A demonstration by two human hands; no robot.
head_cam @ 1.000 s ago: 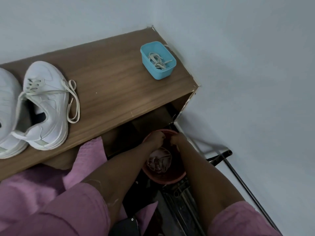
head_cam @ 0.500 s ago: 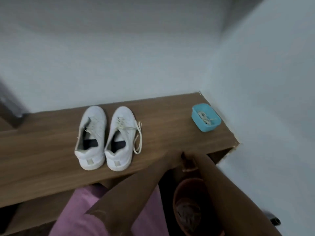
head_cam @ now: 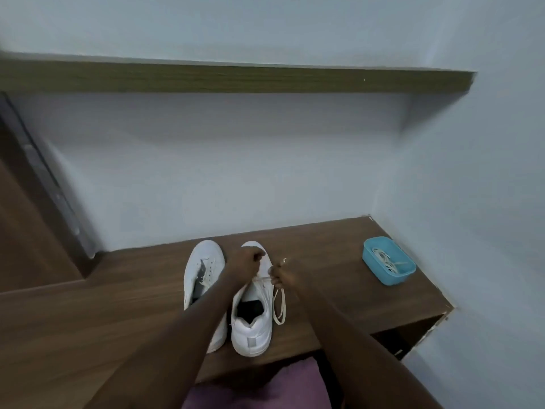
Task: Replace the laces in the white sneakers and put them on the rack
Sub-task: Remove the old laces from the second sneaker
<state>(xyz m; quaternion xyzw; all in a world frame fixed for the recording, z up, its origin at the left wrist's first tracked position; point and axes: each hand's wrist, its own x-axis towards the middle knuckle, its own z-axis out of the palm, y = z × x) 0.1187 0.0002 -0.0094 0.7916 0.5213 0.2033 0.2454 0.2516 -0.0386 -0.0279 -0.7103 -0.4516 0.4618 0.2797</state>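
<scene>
Two white sneakers stand side by side on the wooden bench top [head_cam: 118, 314], toes toward the wall. The left sneaker [head_cam: 203, 273] has no lace in its eyelets. The right sneaker [head_cam: 252, 317] carries a cream lace [head_cam: 279, 305] whose loop hangs over its right side. My left hand [head_cam: 246, 259] is curled over the front of the right sneaker, gripping the lace there. My right hand [head_cam: 281, 274] pinches the lace at the sneaker's right edge. A blue tub [head_cam: 389, 264] holding more cream laces sits at the bench's right end.
White walls close in behind and to the right. A wooden shelf [head_cam: 236, 79] runs along the wall high above the bench. A dark wooden panel [head_cam: 26, 231] with a metal strip stands at left. Pink cloth [head_cam: 265, 391] covers my lap below the bench edge.
Both hands rose from the red bucket under the bench to the right sneaker and took hold of its lace. The view lifted from the floor to the bench and wall.
</scene>
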